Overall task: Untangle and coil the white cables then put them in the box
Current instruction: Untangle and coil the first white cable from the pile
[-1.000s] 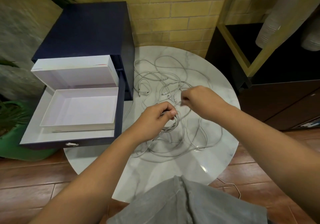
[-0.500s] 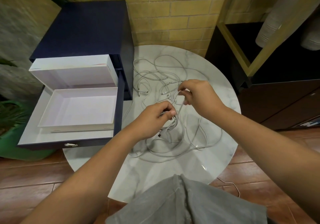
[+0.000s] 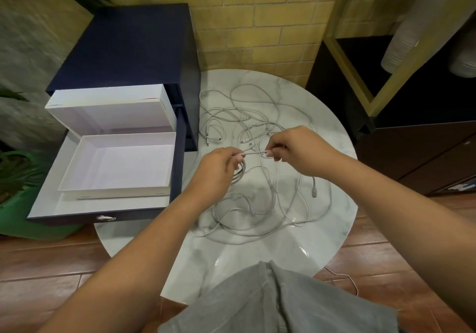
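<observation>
Left hand grips small coil of white cable above round marble table. Right hand pinches short taut stretch of same cable. Tangled white cables spread on table. Open white box left, in blue drawer.

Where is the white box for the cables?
In the head view it sits on the left: the open white box lies in the pulled-out dark blue drawer, beside the round marble table.

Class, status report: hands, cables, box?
Left hand grips small coil. Right hand pinches its strand. Other cables tangled on table. Box open, empty.
</observation>
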Motion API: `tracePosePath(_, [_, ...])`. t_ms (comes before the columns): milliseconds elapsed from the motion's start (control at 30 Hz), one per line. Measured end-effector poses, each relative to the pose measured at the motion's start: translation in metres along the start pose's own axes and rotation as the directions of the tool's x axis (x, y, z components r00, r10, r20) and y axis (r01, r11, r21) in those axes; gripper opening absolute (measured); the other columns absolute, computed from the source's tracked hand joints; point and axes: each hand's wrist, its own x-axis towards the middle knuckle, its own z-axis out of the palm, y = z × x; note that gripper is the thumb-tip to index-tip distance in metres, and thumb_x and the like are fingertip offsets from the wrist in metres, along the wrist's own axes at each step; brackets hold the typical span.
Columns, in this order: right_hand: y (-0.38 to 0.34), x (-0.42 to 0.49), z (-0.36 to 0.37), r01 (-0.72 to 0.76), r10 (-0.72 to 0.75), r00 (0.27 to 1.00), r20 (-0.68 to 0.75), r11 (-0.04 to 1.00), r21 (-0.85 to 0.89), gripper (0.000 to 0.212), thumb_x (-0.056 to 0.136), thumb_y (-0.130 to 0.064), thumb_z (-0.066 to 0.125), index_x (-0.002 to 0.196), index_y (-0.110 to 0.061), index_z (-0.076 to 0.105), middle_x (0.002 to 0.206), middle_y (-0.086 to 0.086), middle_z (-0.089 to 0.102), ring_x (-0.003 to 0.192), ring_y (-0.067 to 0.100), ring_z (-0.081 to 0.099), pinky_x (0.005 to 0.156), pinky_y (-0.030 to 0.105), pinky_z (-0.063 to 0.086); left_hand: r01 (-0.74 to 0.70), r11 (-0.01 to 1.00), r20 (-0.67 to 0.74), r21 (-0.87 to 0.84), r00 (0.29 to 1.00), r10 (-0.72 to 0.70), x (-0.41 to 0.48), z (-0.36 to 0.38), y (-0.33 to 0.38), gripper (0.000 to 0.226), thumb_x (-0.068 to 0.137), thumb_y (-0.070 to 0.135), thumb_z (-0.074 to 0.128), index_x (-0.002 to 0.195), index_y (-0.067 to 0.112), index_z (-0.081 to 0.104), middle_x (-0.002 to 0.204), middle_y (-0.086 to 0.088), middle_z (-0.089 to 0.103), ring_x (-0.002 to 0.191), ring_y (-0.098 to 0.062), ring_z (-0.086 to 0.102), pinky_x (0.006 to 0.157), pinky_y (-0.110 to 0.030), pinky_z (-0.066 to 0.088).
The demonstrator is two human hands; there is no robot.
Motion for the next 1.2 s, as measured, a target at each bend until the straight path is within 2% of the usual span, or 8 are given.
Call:
tracePosePath(200, [-0.023,-0.012,0.014,-0.168,0.097,0.978,0.186,0.893,0.417,0.016,0.096,-0.009,0.051,0.106,-0.014,0.062,0.085,-0.001,0.074,0.070,0.010,0.069,0.069,0.025,0.052,0.173,0.908,-0.124,-0.381,0.964,-0.235,-0.001,0.007,0.011,0.015,0.102,0.021,0.042,0.104,0.020,0.056,0.084,0.000,0.053,0.057,-0.007,0.042,0.040,-0.010,0.035])
tracePosePath(367, [-0.036,-0.018,0.028,-0.280,0.193,0.959,0.206,0.567,0.775,0.034,0.089,-0.005,0.063,0.113,-0.008,0.040,0.081,0.015,0.068,0.074,0.030,0.072,0.060,0.027,0.056,0.179,0.806,-0.145,-0.564,0.940,-0.310,0.002,0.013,0.023,0.019,0.102,0.023,0.039,0.095,0.034,0.053,0.085,0.006,0.052,0.067,-0.007,0.046,0.064,-0.025,0.042])
tracePosePath(533, [-0.036,-0.017,0.034,-0.359,0.242,0.931,0.275,0.451,0.817,0.045,0.085,-0.010,0.070,0.120,-0.012,0.042,0.080,0.009,0.055,0.074,0.033,0.072,0.062,0.030,0.058,0.204,0.737,-0.095,-0.644,0.935,-0.342,0.003,0.018,0.033,0.022,0.103,0.022,0.035,0.094,0.035,0.051,0.086,0.007,0.049,0.069,-0.005,0.046,0.056,-0.016,0.042])
tracePosePath(700, [-0.030,-0.017,0.042,-0.354,0.298,0.929,0.221,0.535,0.767,0.021,0.084,-0.018,0.072,0.095,-0.006,0.059,0.085,0.005,0.067,0.081,0.019,0.069,0.074,0.032,0.054,0.214,0.667,-0.065,-0.714,0.928,-0.367,-0.001,0.022,0.035,0.022,0.103,0.017,0.035,0.095,0.029,0.052,0.072,0.005,0.044,0.051,-0.001,0.041,0.053,-0.020,0.042])
tracePosePath(867, [-0.021,-0.012,0.049,-0.299,0.432,0.898,0.087,0.453,0.840,0.023,0.079,-0.008,0.073,0.073,-0.010,0.051,0.079,0.014,0.061,0.075,0.022,0.065,0.075,0.035,0.055,0.264,0.587,0.038,-0.765,0.929,-0.368,-0.007,0.027,0.035,0.019,0.101,0.015,0.037,0.104,0.017,0.056,0.061,0.002,0.050,0.052,-0.006,0.052,0.069,-0.026,0.046])
tracePosePath(1033, [-0.019,-0.009,0.048,-0.255,0.378,0.909,-0.175,0.838,0.483,0.017,0.078,-0.017,0.072,0.072,-0.009,0.057,0.082,0.006,0.063,0.075,0.020,0.059,0.067,0.028,0.045,0.376,0.561,0.189,-0.737,0.913,-0.362,-0.007,0.021,0.034,0.025,0.098,0.031,0.047,0.087,0.010,0.053,0.056,-0.002,0.057,0.065,-0.019,0.068,0.083,-0.029,0.048])
tracePosePath(1133, [-0.022,-0.007,0.048,-0.158,0.252,0.928,-0.275,0.934,0.321,0.020,0.078,-0.014,0.068,0.070,-0.015,0.049,0.081,0.001,0.054,0.076,0.016,0.050,0.060,0.013,0.034,0.394,0.642,0.201,-0.658,0.913,-0.355,-0.007,0.018,0.033,0.021,0.095,0.025,0.053,0.079,0.012,0.050,0.058,0.000,0.053,0.067,-0.015,0.070,0.084,-0.029,0.046])
tracePosePath(1200, [-0.022,-0.006,0.049,-0.136,0.226,0.937,-0.268,0.939,0.316,0.020,0.078,-0.012,0.066,0.075,-0.015,0.047,0.078,0.000,0.052,0.072,0.016,0.048,0.057,0.017,0.034,0.393,0.684,0.221,-0.614,0.918,-0.329,-0.006,0.016,0.031,0.021,0.095,0.020,0.051,0.076,0.013,0.049,0.060,0.000,0.053,0.067,-0.010,0.069,0.084,-0.030,0.045])
